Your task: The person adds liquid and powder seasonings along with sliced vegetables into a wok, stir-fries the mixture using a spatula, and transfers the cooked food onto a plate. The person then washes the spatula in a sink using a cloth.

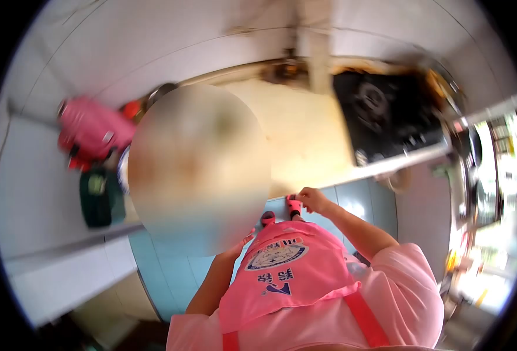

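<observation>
My right hand (313,200) hangs in front of the counter edge, its fingers curled in, with nothing showing between them. From this view it overlaps a pink shoe (293,205) on my foot. My left hand (239,244) is low, beside the pink apron (293,272) I wear. A large round blur covers most of it, so its fingers and anything in them are hidden. The apron carries dark blue lettering and a round badge. The nearest surface is a cream countertop (305,140), apart from my right hand.
A black gas stove (387,117) is set into the counter at right. At left stand a pink flask-like container (94,128) and a dark green container (97,199). The blur hides the counter's left middle. Blue tiles (176,275) cover the floor.
</observation>
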`<state>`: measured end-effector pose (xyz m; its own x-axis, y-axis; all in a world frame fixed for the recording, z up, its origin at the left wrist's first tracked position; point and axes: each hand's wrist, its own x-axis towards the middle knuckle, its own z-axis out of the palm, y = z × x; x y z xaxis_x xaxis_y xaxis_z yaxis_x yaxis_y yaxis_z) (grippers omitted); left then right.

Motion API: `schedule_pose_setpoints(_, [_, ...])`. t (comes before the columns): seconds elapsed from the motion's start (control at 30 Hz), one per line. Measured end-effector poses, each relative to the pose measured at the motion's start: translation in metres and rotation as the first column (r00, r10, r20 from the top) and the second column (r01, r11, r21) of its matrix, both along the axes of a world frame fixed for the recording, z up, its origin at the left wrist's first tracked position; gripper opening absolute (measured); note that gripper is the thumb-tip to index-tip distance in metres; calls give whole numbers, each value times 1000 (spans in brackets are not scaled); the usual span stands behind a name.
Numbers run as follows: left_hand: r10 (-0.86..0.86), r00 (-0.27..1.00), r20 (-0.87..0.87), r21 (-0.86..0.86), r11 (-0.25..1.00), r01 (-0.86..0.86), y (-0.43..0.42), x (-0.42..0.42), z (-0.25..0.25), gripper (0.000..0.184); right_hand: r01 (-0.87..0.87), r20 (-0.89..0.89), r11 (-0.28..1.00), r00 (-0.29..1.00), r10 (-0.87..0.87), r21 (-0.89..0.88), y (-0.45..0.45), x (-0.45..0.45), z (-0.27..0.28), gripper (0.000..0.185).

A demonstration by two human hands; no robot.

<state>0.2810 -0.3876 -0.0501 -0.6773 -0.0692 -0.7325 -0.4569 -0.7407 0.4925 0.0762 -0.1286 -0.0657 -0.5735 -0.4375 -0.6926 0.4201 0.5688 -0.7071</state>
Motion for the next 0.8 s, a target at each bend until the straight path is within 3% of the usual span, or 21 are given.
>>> schedule_pose_setpoints(0.1, [-227,974,8,-42,973,227,18,-30,-18,26,14,-175,999,985,-5,48,50,50,4,27])
schedule_pose_setpoints(0.13, [-225,973,-44,-7,974,225,22,-38,-45,26,83,-178,995,981,-74,49,71,66,4,27])
schedule_pose_setpoints(0.2, [-257,964,-75,29,965,259,37,-59,-62,25,70,-285,993,958,-42,90,104,95,7,27])
schedule_pose_setpoints(0.33, [-416,883,-216,47,899,435,101,-95,-34,22,363,-163,927,924,-345,94,173,151,33,25])
schedule_pose_setpoints(0.4, [-574,808,-134,-3,815,579,152,-104,15,24,528,-158,846,843,-514,69,211,184,43,22])
schedule_pose_setpoints(0.43, [-673,738,-44,-42,739,672,180,-106,32,27,569,-164,820,816,-555,59,231,202,39,22])
schedule_pose_setpoints(0.63, [-837,547,-7,-84,545,834,354,-76,38,24,814,-162,580,569,-806,-33,364,326,38,22])
schedule_pose_setpoints(0.67, [-851,524,3,-91,522,848,394,-66,40,24,838,-249,541,510,-823,-72,392,352,22,22])
schedule_pose_setpoints(0.7, [-894,448,6,-84,446,891,428,-60,39,24,882,-247,466,438,-864,-65,416,371,22,22])
schedule_pose_setpoints(0.77, [-911,411,-33,-53,412,910,495,-36,38,24,884,-250,467,458,-853,25,469,407,32,22])
schedule_pose_setpoints(0.8, [-935,354,-35,-70,356,932,526,-27,39,24,911,-262,411,405,-876,36,492,421,37,22])
